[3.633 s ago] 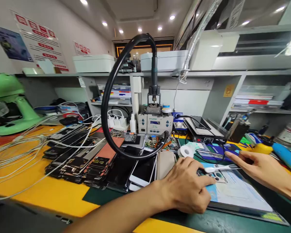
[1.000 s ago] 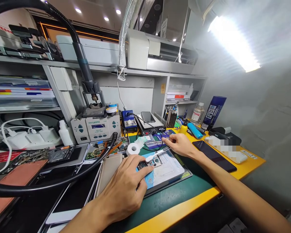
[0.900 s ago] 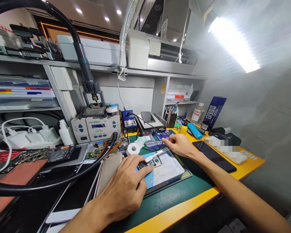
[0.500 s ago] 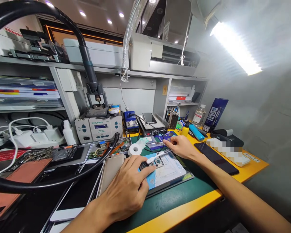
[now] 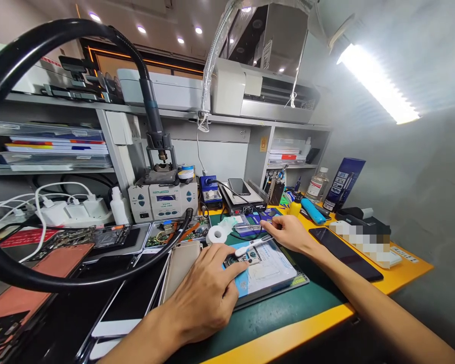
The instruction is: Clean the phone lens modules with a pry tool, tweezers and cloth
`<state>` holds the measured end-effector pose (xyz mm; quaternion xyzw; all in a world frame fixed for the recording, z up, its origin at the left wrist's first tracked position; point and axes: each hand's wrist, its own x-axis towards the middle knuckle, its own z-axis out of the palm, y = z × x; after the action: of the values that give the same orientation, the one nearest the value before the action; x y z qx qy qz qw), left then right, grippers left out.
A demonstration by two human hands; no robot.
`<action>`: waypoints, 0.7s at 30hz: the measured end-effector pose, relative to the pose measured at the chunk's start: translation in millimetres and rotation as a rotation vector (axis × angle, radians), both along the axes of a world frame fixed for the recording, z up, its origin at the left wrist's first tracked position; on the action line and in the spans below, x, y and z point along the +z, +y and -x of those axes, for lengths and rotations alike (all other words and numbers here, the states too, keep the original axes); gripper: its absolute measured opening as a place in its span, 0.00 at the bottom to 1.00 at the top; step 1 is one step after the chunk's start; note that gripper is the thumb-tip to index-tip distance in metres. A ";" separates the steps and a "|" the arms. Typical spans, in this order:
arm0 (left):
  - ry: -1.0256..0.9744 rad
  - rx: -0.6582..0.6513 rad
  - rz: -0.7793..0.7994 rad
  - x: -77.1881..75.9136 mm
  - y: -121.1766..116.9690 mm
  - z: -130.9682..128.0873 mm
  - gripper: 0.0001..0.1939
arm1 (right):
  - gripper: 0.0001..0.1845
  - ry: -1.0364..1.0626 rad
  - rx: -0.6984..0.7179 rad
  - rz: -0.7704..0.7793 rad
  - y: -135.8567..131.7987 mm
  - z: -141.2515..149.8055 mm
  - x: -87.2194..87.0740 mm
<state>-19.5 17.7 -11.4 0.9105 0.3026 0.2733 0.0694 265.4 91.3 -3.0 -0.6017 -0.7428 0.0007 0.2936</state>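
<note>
My left hand (image 5: 207, 285) rests on a blue-and-white box (image 5: 275, 270). Its thumb and index finger are closed about the edge of a small phone circuit board (image 5: 253, 256), partly hidden beneath them. My right hand (image 5: 288, 231) pinches the thin stick of a white cotton swab (image 5: 244, 248). The swab's head lies over the board, close to my left index fingertip. Just left of my right fingertips is a slim metal tool (image 5: 246, 226); whether they touch it I cannot tell. Behind my left hand stands a roll of white tape (image 5: 217, 234).
Several phones and phone parts (image 5: 125, 298) lie at left, under a looping black hose (image 5: 20, 280) from the hot-air station (image 5: 163, 202). A parts tray (image 5: 163, 237) stands behind. At right are a yellow bottle (image 5: 294, 206), a blue tool (image 5: 313, 211) and a black phone (image 5: 347, 253).
The camera view has shifted, so the whole scene sits slightly farther right and lower. Both hands keep nearly the same pose, with the cotton swab still over the circuit board.
</note>
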 end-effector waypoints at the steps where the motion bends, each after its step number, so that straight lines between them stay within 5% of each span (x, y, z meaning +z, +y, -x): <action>1: 0.000 0.001 0.002 0.3 -0.1 -0.1 0.24 | 0.32 0.000 -0.001 -0.004 0.4 -0.1 -0.5; 21: 0.026 0.009 0.010 2.4 0.5 0.0 0.24 | 0.33 0.014 0.010 0.023 1.0 -0.4 -0.4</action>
<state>-19.4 18.3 -9.0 0.9122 0.3090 0.2602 0.0689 265.8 92.4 -3.4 -0.6012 -0.7438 0.0148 0.2917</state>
